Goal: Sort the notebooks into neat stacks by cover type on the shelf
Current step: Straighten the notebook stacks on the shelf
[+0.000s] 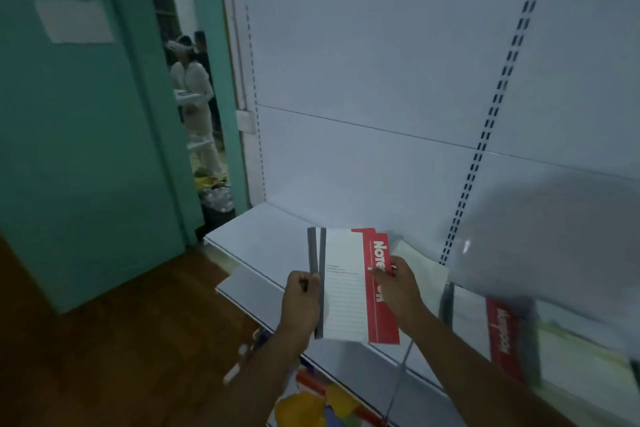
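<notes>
Two bare hands hold a small set of notebooks above a white metal shelf (263, 246) fixed to a pale grey back panel (381, 62) with a slotted upright rail (498, 94). Left of the shelving stands a teal wall (69, 149) with a doorway, beyond which a person in light clothing (197, 97) is visible; a brown wooden floor (121, 340) lies below. On the shelf to the right rests a blurred stack of notebooks with a red spine band (504, 336), well apart from the hands, and a pale cream notebook (427, 270) lies flat just behind the right hand. The held white lined notebooks with a red title band and grey spine strips (346, 284) are upright, slightly fanned, over the front edge of the shelf. The left hand (300, 302) has its grip curled round the grey spine strips at the left edge. The right hand (401, 288) pinches the red band at the right edge, thumb on the front cover. Colourful packaged items (311, 402) sit on a lower level, blurred.
</notes>
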A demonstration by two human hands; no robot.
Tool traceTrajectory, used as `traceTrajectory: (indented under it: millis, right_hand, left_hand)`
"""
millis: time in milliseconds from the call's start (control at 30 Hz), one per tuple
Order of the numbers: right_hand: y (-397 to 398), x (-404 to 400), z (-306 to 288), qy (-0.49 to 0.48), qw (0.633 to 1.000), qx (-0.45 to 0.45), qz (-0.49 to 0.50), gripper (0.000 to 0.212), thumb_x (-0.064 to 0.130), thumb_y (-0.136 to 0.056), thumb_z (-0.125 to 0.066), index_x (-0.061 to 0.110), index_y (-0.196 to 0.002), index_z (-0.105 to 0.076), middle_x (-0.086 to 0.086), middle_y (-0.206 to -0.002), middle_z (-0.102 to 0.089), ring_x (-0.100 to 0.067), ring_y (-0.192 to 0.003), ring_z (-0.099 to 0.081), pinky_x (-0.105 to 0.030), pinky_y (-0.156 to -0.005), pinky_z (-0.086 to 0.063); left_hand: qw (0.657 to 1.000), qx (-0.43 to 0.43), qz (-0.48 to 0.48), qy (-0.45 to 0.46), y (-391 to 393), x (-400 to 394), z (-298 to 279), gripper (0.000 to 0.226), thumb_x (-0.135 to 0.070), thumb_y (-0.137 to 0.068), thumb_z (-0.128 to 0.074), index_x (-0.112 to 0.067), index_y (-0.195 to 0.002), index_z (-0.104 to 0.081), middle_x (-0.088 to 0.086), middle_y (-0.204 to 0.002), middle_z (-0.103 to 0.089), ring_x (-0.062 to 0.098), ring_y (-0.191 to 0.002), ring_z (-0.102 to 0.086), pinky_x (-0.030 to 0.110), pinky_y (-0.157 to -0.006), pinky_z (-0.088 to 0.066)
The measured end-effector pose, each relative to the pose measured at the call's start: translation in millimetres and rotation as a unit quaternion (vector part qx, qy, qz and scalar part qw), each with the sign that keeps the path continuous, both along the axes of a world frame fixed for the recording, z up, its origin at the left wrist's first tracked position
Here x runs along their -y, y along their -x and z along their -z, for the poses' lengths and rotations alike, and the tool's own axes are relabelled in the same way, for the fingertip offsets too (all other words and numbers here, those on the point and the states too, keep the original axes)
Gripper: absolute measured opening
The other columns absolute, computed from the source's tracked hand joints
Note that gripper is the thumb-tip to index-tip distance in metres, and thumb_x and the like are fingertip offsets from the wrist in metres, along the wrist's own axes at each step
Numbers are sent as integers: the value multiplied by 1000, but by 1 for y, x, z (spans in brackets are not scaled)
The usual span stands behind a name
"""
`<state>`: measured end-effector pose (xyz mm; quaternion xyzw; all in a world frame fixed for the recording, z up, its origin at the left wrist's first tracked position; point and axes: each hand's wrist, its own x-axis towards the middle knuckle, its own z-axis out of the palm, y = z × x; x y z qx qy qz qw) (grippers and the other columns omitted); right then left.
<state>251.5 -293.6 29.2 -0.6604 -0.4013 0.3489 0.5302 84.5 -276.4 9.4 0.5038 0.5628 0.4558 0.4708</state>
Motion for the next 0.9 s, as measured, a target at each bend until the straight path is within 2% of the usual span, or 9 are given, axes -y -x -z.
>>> traceTrajectory:
  millis: [100,167,267,367,500,600,733,800,900]
  right_hand:
    - [-22,11,4,12,997,1,71,8,27,-95,-56,28,-88,-53,8,-86,-68,-13,-74,-68,-24,-61,-48]
    - [-37,24,9,24,993,-2,114,3,23,-94,-57,26,-92,-55,4,-84,-69,-15,-70,-70,-27,-60,-52]
    - [-60,47,18,27,985,-21,169,8,17,-92,-58,22,-98,-55,0,-86,-68,-16,-72,-69,-27,-57,-51]
    - [-81,74,25,30,974,-25,222,12,20,-93,-57,17,-105,-54,1,-87,-66,-16,-74,-68,-24,-56,-51]
    - [-115,102,34,50,959,-6,277,19,15,-93,-55,14,-111,-49,0,-91,-65,-19,-80,-67,-31,-63,-53]
    - [-143,114,41,85,945,-8,316,24,18,-94,-53,11,-117,-49,-7,-99,-64,-23,-84,-65,-33,-66,-49]
    - [-173,115,45,118,946,40,300,17,23,-97,-49,9,-106,-53,-8,-92,-65,-22,-77,-66,-29,-62,-51]
    - [-183,113,48,122,949,65,284,19,24,-98,-46,9,-94,-56,-8,-83,-67,-21,-72,-67,-30,-63,-54]
    - [-197,109,53,145,947,125,260,22,20,-98,-46,10,-82,-58,-5,-76,-67,-17,-65,-66,-24,-59,-52]
  left_hand:
    - [997,21,68,13,-25,-6,2,22,-32,-98,-49,-11,-91,-50,14,-94,-64,21,-82,-61,35,-72,-53]
    - [994,22,108,15,-42,-6,6,22,-30,-98,-49,-9,-91,-50,16,-95,-63,22,-83,-60,37,-76,-51]
    - [986,21,163,23,-70,-1,13,22,-30,-99,-49,-9,-91,-51,11,-89,-61,19,-80,-58,27,-66,-47]
    - [979,3,205,16,-101,6,18,20,-30,-98,-50,-11,-94,-54,2,-81,-58,13,-71,-54,22,-58,-41]
    - [962,-26,271,6,-143,20,23,12,-24,-94,-59,-19,-102,-51,-6,-88,-62,10,-78,-60,16,-61,-46]
    - [946,-54,321,1,-170,30,28,27,-11,-89,-64,-19,-110,-49,-11,-90,-59,3,-79,-58,6,-59,-44]
    - [929,-109,352,-21,-203,34,30,35,-9,-88,-64,-11,-122,-52,-1,-107,-62,7,-89,-58,3,-66,-42]
    - [925,-128,357,-25,-219,34,31,37,-10,-89,-62,-9,-124,-51,3,-116,-63,10,-95,-57,9,-74,-44]
    - [919,-160,360,-27,-237,36,31,39,-14,-90,-62,-10,-126,-49,5,-120,-62,13,-96,-57,20,-80,-46]
